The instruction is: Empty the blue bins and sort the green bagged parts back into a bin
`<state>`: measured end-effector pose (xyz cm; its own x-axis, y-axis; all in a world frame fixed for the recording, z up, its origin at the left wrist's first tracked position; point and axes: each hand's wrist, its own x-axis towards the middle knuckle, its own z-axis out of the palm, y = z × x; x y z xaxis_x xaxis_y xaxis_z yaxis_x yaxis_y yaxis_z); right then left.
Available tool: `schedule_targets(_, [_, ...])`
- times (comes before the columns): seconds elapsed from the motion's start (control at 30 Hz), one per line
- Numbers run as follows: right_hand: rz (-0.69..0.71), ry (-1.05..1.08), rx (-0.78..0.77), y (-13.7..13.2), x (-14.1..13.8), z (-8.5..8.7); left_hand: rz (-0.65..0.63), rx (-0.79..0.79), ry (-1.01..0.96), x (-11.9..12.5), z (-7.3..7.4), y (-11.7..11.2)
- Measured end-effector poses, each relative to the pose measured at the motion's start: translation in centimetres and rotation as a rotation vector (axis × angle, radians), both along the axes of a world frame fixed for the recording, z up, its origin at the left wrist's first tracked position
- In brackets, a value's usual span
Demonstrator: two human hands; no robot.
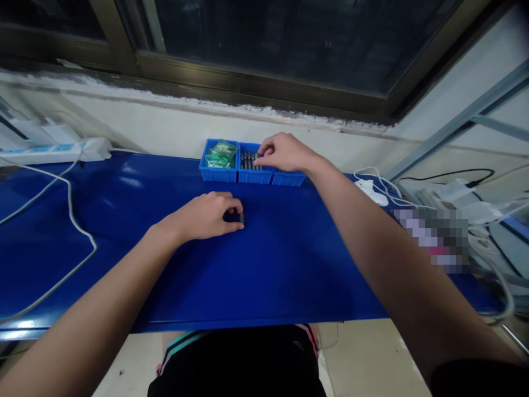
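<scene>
Our left grip (pixel 206 216) pinches a small piece (pixel 242 220), likely light, rigid, best held by its sides. Ahead, our right grip (pixel 285 151) curls; its hold we cannot tell.

Bare blue tabletop (pixel 281 270) is stretching between the left forearm (pixel 132 281) and the right forearm (pixel 367 242), leaving a wide passage. A narrow lane is running between the left hand (pixel 212 215) and the green-filled bin (pixel 219 175). The right hand (pixel 285 151) is partly obstructing the middle bin (pixel 254 176) from above and covering much of the right-hand bin (pixel 288 179). The wall (pixel 165 129) is closing off the rear, while a white cable (pixel 96 246) is crossing the left side.
</scene>
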<state>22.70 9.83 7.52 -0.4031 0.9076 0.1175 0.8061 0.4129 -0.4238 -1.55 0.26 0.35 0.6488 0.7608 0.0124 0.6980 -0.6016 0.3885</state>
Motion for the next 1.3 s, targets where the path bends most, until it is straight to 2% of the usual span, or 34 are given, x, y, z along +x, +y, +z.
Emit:
schedule_targets(0.07, [-0.004,0.001,-0.03,2.5,-0.4,-0.7,0.007,-0.001,0.003,0.0,-0.1,0.0])
schedule_targets(0.17, [0.002,-0.129,-0.079,5.0,-1.5,-1.7,0.011,0.001,0.001,0.0,0.0,-0.1])
schedule_targets(0.33, [0.006,-0.326,-0.095,6.7,-2.9,-2.5,0.018,0.002,0.006,0.3,0.2,-0.3])
schedule_targets(0.47, [0.017,-0.274,-0.11,7.7,-3.2,-3.4,0.023,0.002,0.014,0.4,0.3,-0.5])
schedule_targets(0.6, [-0.023,-0.213,-0.055,7.8,-2.8,-3.8,0.023,-0.008,0.009,0.5,0.4,-0.6])
schedule_targets(0.77, [-0.075,-0.338,-0.028,7.4,-2.2,-3.5,0.022,-0.008,0.001,0.6,0.3,-0.6])
schedule_targets(1.13, [-0.045,-0.355,-0.008,8.0,-3.3,-4.5,0.026,-0.003,0.006,0.6,0.3,-0.8])
schedule_targets(1.3, [-0.06,-0.331,-0.01,7.3,-3.3,-3.7,0.022,-0.002,-0.003,0.6,0.2,-0.6])
